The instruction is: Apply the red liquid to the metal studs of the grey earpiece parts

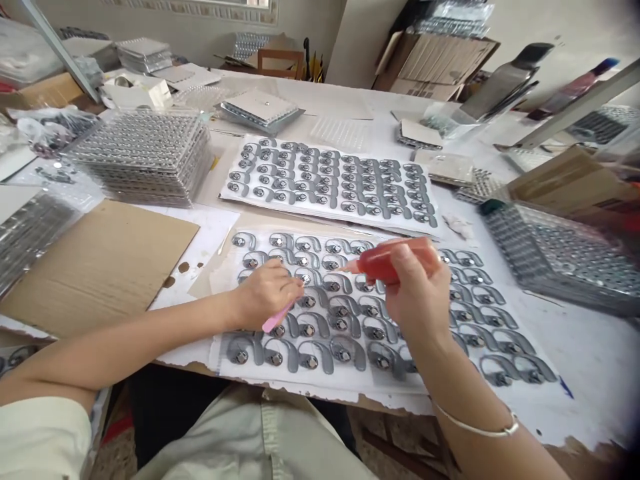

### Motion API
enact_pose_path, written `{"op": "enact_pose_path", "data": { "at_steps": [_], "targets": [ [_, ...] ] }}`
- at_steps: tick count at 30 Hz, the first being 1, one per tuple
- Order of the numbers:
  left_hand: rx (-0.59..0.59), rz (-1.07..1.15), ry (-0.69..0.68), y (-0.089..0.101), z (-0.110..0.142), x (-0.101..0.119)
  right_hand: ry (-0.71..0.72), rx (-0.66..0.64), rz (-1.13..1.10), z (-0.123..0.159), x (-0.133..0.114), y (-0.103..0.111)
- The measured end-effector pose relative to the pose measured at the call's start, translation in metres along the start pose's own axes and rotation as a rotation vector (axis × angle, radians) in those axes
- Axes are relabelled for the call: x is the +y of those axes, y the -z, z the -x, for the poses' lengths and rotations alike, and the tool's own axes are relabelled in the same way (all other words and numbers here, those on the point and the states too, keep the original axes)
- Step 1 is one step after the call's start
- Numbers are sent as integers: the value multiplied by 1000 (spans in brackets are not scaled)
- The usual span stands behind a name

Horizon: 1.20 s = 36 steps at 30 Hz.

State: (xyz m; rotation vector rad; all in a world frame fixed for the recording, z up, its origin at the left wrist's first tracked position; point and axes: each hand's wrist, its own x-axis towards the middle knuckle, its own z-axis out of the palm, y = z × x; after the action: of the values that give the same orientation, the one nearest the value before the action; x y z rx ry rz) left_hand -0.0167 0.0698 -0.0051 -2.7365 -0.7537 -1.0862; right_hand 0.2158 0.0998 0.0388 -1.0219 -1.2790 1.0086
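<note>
My left hand [267, 292] is closed around a thin pink stick [278, 316], its tip resting among the grey hook-shaped parts [320, 323] laid in rows on a white sheet [530, 393]. My right hand [417, 293] grips a small red squeeze bottle [395, 259], held sideways with its nozzle pointing left over the same sheet, just right of my left hand. A thin bracelet [480, 428] circles my right wrist. Each grey part carries a shiny round piece.
A second sheet of grey parts [333, 183] lies behind the first. Stacked clear trays [145, 157] stand at the left, more trays [565, 260] at the right. Flat cardboard [100, 267] lies left of my arm. Boxes [435, 60] and clutter line the table's far side.
</note>
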Motion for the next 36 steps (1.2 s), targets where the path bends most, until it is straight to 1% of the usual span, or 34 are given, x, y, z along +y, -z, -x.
{"op": "enact_pose_path", "data": {
  "at_steps": [2, 5, 10, 13, 15, 21, 36],
  "targets": [
    [-11, -47, -26, 0, 2, 2, 80, 13, 83, 10, 1, -6],
    [-28, -86, -21, -1, 4, 5, 198, 3, 192, 17, 6, -16],
    [-50, -141, -15, -5, 7, 9, 374, -65, 423, 18, 14, -22],
    [-56, -162, -20, -7, 7, 11, 431, -110, 478, 18, 16, -23],
    [-48, -169, -25, -6, 7, 11, 441, -125, 490, 18, 17, -24],
    [-20, -170, -31, -6, 5, 12, 409, -152, 498, 19, 20, -25],
    [-34, -169, -16, -6, 6, 11, 474, -176, 526, 19, 18, -28]
  ]
}}
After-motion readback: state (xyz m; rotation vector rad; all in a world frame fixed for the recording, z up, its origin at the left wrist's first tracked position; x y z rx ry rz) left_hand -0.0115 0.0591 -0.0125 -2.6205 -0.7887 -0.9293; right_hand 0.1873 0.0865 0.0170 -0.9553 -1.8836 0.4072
